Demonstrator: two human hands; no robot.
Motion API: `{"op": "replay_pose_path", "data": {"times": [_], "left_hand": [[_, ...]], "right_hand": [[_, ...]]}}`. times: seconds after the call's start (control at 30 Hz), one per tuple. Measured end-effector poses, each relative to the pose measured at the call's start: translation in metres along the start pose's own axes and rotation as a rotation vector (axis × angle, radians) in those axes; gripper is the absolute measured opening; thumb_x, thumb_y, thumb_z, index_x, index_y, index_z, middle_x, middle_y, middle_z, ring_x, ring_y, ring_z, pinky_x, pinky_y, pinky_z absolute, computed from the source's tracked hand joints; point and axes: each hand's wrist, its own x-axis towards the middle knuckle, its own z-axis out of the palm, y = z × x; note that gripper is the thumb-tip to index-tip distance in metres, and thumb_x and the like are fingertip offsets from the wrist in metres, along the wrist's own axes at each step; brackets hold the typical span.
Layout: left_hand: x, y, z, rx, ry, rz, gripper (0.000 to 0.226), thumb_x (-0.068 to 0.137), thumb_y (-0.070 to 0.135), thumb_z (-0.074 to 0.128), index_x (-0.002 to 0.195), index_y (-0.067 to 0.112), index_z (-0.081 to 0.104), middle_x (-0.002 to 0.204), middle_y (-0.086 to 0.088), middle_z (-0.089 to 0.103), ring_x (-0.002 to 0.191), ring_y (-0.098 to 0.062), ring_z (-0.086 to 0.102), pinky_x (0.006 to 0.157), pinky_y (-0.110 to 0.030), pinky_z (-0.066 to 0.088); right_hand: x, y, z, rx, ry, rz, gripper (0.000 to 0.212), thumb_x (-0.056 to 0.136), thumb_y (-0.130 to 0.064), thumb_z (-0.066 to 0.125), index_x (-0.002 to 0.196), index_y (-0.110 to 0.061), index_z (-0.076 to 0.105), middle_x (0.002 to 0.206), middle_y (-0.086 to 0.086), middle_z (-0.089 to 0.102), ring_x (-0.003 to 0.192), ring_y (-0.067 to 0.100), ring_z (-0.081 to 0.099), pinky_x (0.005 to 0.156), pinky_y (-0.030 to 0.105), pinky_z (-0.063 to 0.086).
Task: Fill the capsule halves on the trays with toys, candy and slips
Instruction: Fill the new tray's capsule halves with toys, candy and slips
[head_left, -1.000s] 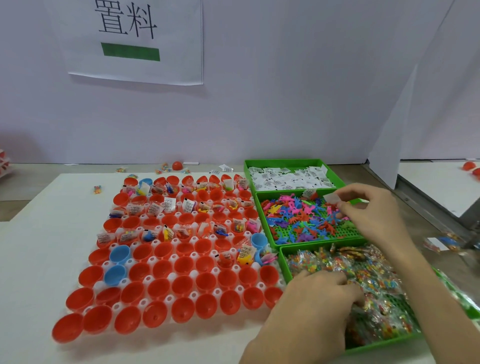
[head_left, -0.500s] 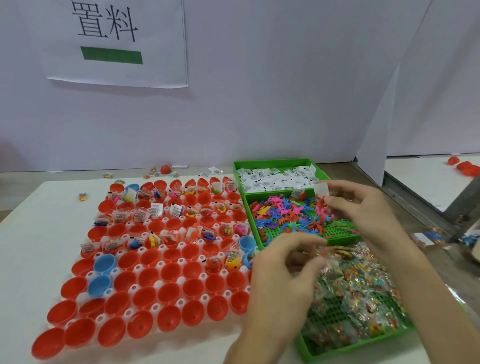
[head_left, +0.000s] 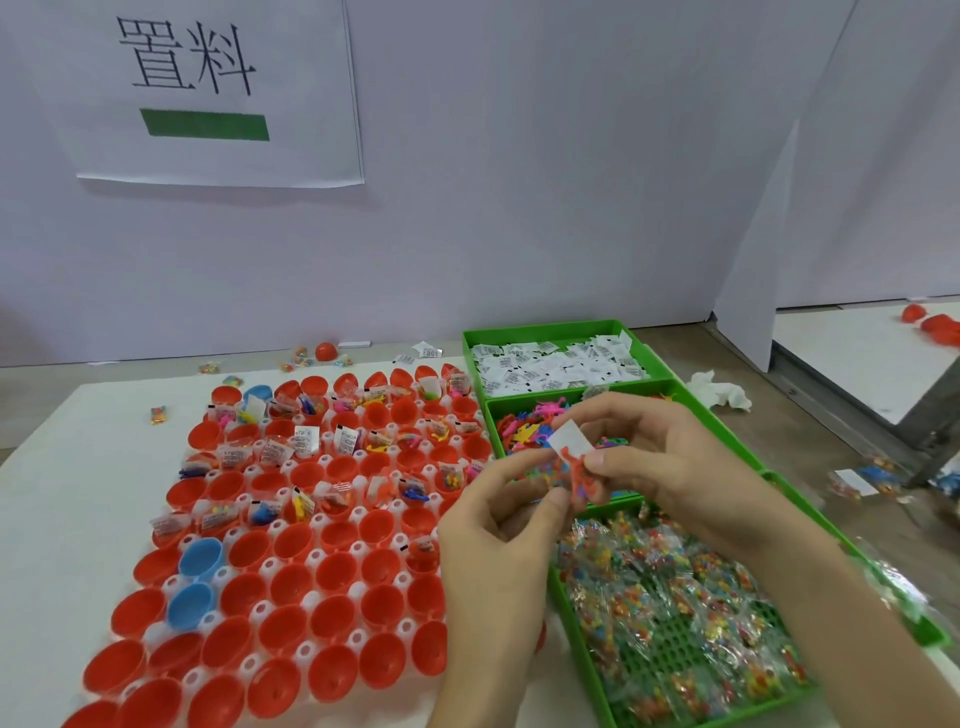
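The right hand (head_left: 670, 457) pinches a flat white paper slip (head_left: 569, 439) and a rubbery red toy figure (head_left: 577, 475) above the perforated green bins (head_left: 670, 654) — the left hand (head_left: 498, 545) curls alongside, contents unclear. Glossy red capsule halves (head_left: 332, 571) — round cups — stand in rows to the left.

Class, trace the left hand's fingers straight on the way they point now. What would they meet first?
The red toy pinched with a white slip in the right hand; the left hand looks almost on it, though depth is unclear.
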Motion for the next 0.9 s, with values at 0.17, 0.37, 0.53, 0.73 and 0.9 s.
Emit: {"op": "replay_pose_path", "data": {"times": [0.17, 0.37, 0.53, 0.73, 0.9], "left_hand": [[0.000, -0.001, 0.003, -0.026, -0.020, -0.040, 0.025, 0.089, 0.003, 0.071, 0.105, 0.022, 0.073, 0.088, -0.008, 0.078, 0.085, -0.022, 0.076, 0.075, -0.024, 0.060], [0.003, -0.004, 0.001, 0.037, 0.096, -0.003, 0.037, 0.079, -0.001, 0.079, 0.094, 0.032, 0.077, 0.086, -0.011, 0.074, 0.073, -0.016, 0.073, 0.068, -0.020, 0.058], [0.005, 0.000, -0.001, 0.076, 0.114, 0.053, 0.040, 0.077, -0.002, 0.081, 0.088, 0.037, 0.077, 0.085, -0.005, 0.073, 0.070, -0.008, 0.073, 0.065, -0.013, 0.055], [0.005, -0.002, -0.003, 0.116, 0.106, 0.065, 0.036, 0.077, 0.000, 0.082, 0.097, 0.030, 0.075, 0.089, -0.001, 0.073, 0.071, -0.009, 0.074, 0.069, -0.015, 0.056], [0.005, -0.003, -0.003, 0.119, 0.085, 0.062, 0.038, 0.078, 0.004, 0.081, 0.097, 0.036, 0.075, 0.096, -0.005, 0.075, 0.077, -0.015, 0.076, 0.077, -0.020, 0.058]], "right_hand": [[0.001, -0.001, 0.005, -0.118, 0.059, 0.014, 0.028, 0.088, 0.007, 0.067, 0.111, -0.010, 0.071, 0.094, 0.012, 0.070, 0.069, 0.024, 0.070, 0.067, 0.027, 0.055], [-0.003, -0.007, 0.010, -0.141, 0.049, -0.005, 0.024, 0.084, -0.001, 0.076, 0.101, -0.018, 0.075, 0.092, 0.013, 0.074, 0.074, 0.030, 0.072, 0.070, 0.031, 0.059], [-0.003, -0.009, 0.010, -0.209, 0.064, -0.063, 0.015, 0.089, -0.001, 0.071, 0.092, -0.015, 0.076, 0.083, 0.007, 0.076, 0.066, 0.023, 0.070, 0.068, 0.026, 0.058], [0.002, -0.008, 0.012, -0.372, 0.090, -0.031, 0.018, 0.089, -0.014, 0.073, 0.086, -0.031, 0.077, 0.085, -0.007, 0.076, 0.082, 0.011, 0.071, 0.076, 0.023, 0.057], [0.004, -0.010, 0.013, -0.348, 0.041, -0.011, 0.016, 0.087, -0.010, 0.075, 0.088, -0.025, 0.079, 0.089, -0.003, 0.077, 0.088, 0.015, 0.072, 0.082, 0.031, 0.059]]}}
